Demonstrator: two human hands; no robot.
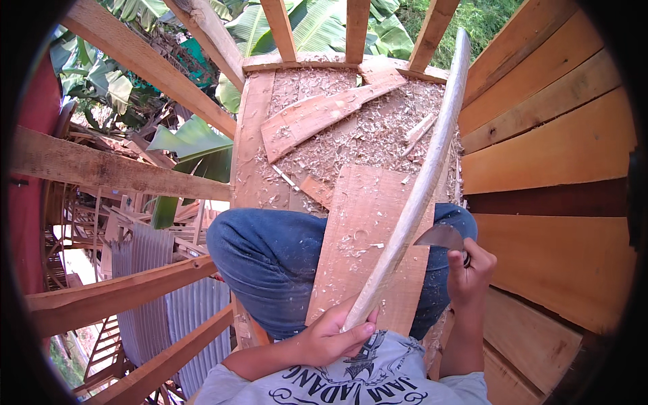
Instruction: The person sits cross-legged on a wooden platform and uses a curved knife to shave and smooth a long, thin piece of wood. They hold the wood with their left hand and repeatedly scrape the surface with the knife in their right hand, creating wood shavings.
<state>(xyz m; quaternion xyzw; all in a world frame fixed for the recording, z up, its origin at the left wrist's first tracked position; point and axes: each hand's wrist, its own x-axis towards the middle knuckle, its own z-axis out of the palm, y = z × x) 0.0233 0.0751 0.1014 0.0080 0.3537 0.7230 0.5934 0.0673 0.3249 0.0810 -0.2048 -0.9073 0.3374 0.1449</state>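
Note:
A long, slightly curved pale wooden stick (426, 179) slants from my lap up to the far right. My left hand (341, 332) is closed round its near end, close to my shirt. In my right hand (471, 273) is a knife (440, 236), its short broad blade pointing left toward the stick. Whether the blade touches the wood I cannot tell. A flat wooden board (368, 236) lies across my lap under the stick, sprinkled with shavings. The knife's handle is mostly hidden by my fingers.
Wood shavings cover the plank floor (251, 135) ahead of my crossed legs. A cut board (317, 115) and small offcuts lie there. Wooden rails (121, 165) run along the left, with corrugated sheets (196, 317) below. A plank wall (547, 263) stands close on the right.

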